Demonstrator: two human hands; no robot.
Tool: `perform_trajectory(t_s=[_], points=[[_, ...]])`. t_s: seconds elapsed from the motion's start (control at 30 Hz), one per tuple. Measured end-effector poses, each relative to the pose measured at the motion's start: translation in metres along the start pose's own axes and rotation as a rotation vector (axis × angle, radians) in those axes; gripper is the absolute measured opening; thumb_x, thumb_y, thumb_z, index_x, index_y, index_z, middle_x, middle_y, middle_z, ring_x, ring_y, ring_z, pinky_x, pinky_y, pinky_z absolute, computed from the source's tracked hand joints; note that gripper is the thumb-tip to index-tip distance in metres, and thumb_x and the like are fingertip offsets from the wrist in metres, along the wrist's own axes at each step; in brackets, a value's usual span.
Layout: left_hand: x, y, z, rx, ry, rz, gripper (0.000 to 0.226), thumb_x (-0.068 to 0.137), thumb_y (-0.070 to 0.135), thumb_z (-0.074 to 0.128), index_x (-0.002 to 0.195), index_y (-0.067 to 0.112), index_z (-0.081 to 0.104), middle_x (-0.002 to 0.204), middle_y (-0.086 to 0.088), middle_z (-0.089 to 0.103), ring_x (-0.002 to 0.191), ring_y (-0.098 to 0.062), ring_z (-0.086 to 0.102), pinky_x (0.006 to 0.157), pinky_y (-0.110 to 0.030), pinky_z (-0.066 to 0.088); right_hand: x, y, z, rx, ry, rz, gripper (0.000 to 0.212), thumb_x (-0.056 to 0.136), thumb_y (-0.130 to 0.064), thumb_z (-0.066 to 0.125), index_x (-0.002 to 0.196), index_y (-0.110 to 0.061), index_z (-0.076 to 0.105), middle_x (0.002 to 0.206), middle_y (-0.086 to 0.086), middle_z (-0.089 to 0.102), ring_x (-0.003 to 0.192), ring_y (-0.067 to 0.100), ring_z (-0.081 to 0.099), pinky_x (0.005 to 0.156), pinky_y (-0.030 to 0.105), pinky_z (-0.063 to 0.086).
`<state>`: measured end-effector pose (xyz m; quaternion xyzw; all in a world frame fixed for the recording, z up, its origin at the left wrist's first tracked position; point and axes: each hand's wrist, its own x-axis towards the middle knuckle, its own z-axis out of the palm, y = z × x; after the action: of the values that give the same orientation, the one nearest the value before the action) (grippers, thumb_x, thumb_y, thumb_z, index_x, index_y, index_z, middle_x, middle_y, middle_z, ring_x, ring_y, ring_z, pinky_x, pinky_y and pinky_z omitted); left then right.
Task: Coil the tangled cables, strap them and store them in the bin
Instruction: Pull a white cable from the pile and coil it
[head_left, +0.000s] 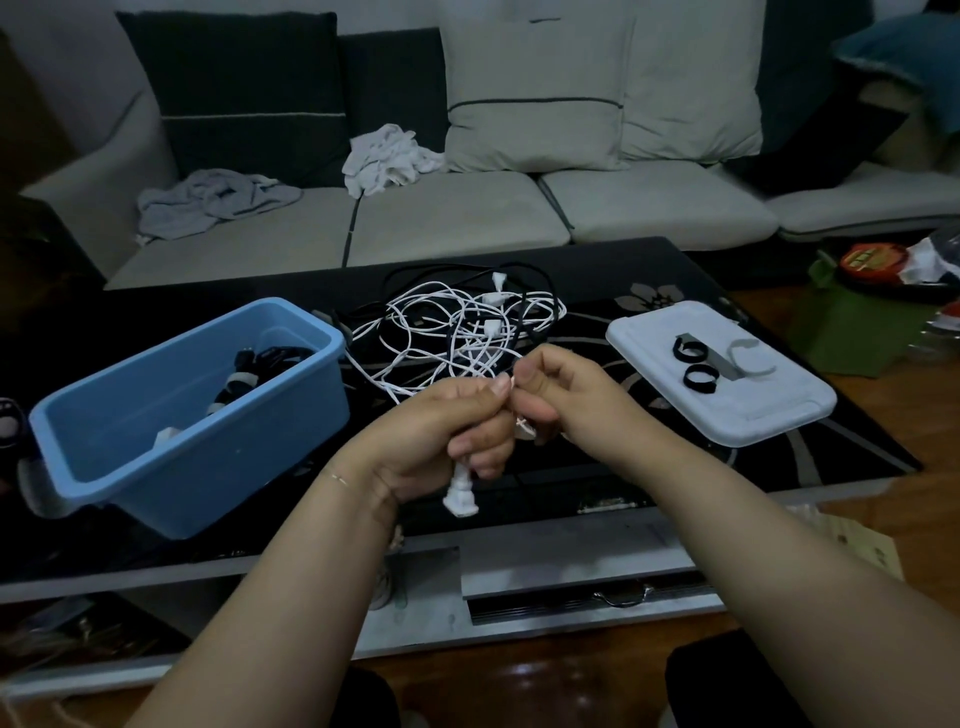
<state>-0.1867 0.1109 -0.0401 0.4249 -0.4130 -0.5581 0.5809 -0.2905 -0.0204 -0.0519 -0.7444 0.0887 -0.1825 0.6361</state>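
A tangle of white and black cables (457, 322) lies on the dark glass table (649, 467). My left hand (447, 426) is closed around a white cable whose plug (461, 496) hangs below the fist. My right hand (556, 389) pinches the same white cable just right of the left thumb. The blue bin (197, 467) stands at the left and holds a strapped black cable (254, 371) and a white piece. On the white lid (753, 415) at the right lie two black straps (693, 364) and a grey one.
A grey sofa (457, 223) with cushions and crumpled cloths runs behind the table. Packets and a green bag (872, 291) lie on the floor at the right. A drawer handle (621, 597) shows under the table's front edge.
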Motion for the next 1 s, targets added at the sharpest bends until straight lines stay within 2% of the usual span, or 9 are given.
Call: perform_trajectory(t_s=[0.07,0.13,0.23,0.33,0.5,0.57,0.67,0.9,1.0], points=[[0.003,0.002,0.004,-0.122,0.061,0.087,0.038,0.094,0.026,0.044,0.1,0.0,0.07,0.036,0.01,0.035,0.051,-0.01,0.058,0.064,-0.027,0.054,0.001,-0.002,0.003,0.047,-0.003,-0.001,0.02,0.092,-0.026,0.051,0.081,-0.011,0.05,0.053,-0.008,0.055,0.046,0.005,0.045,0.052,0.018,0.039],[0.005,0.005,0.006,-0.235,0.132,0.169,0.043,0.093,0.026,0.038,0.101,0.003,0.073,0.041,0.01,0.045,0.041,-0.002,0.05,0.057,-0.022,0.053,0.002,0.001,0.002,-0.148,0.03,-0.029,0.026,0.098,-0.027,0.044,0.081,-0.009,0.054,0.062,0.0,0.057,0.056,0.009,0.05,0.06,0.02,0.042],[0.004,0.013,0.001,-0.411,0.186,0.264,0.045,0.095,0.031,0.036,0.114,0.004,0.065,0.097,0.0,0.074,0.028,-0.001,0.035,0.042,-0.01,0.042,0.005,0.013,0.001,-0.574,0.007,-0.016,0.032,0.102,-0.035,0.035,0.073,-0.026,0.045,0.07,-0.005,0.057,0.071,0.014,0.054,0.074,0.036,0.045],[0.0,0.017,-0.005,-0.378,0.285,0.327,0.046,0.095,0.027,0.038,0.13,-0.001,0.046,0.134,-0.01,0.058,0.032,-0.003,0.035,0.045,-0.008,0.041,0.003,0.013,0.009,-0.862,-0.074,-0.014,0.021,0.101,-0.04,0.033,0.086,-0.028,0.042,0.075,-0.005,0.051,0.08,0.026,0.056,0.07,0.039,0.044],[0.001,0.012,-0.002,-0.167,0.487,0.368,0.037,0.099,0.011,0.038,0.132,-0.005,0.042,0.123,-0.007,0.066,0.047,-0.001,0.048,0.056,-0.014,0.05,-0.008,-0.002,0.025,-1.124,-0.132,-0.161,0.022,0.1,-0.035,0.037,0.113,-0.019,0.045,0.094,0.012,0.065,0.087,0.035,0.058,0.061,0.037,0.036],[0.003,0.011,-0.001,-0.148,0.499,0.363,0.033,0.101,0.007,0.035,0.131,-0.003,0.044,0.115,-0.007,0.07,0.08,-0.01,0.07,0.068,-0.021,0.057,-0.01,-0.006,0.027,-1.106,-0.12,-0.207,0.017,0.099,-0.034,0.041,0.098,-0.019,0.047,0.092,0.011,0.065,0.085,0.035,0.057,0.06,0.035,0.032],[0.004,0.012,-0.003,-0.067,0.529,0.382,0.033,0.102,0.006,0.034,0.134,0.0,0.042,0.117,-0.009,0.069,0.115,-0.019,0.063,0.082,-0.03,0.057,-0.01,-0.007,0.027,-1.019,-0.109,-0.227,0.031,0.094,-0.038,0.046,0.071,-0.023,0.032,0.068,-0.001,0.052,0.07,0.027,0.05,0.058,0.036,0.036],[0.008,0.006,-0.002,0.38,0.65,0.318,0.034,0.105,0.011,0.03,0.138,0.011,0.034,0.118,0.001,0.065,0.107,-0.013,0.065,0.086,-0.025,0.055,-0.014,-0.008,0.023,-0.966,-0.125,-0.305,0.016,0.095,-0.032,0.047,0.086,-0.02,0.053,0.076,0.0,0.06,0.071,0.023,0.053,0.06,0.038,0.041],[0.006,0.001,-0.005,0.861,0.691,0.209,0.031,0.104,0.027,0.033,0.131,0.016,0.045,0.123,0.01,0.062,0.094,-0.009,0.067,0.085,-0.023,0.051,-0.02,-0.016,0.022,-0.93,-0.068,-0.327,0.014,0.09,-0.037,0.049,0.088,-0.026,0.057,0.07,-0.006,0.06,0.068,0.02,0.056,0.058,0.034,0.041]])
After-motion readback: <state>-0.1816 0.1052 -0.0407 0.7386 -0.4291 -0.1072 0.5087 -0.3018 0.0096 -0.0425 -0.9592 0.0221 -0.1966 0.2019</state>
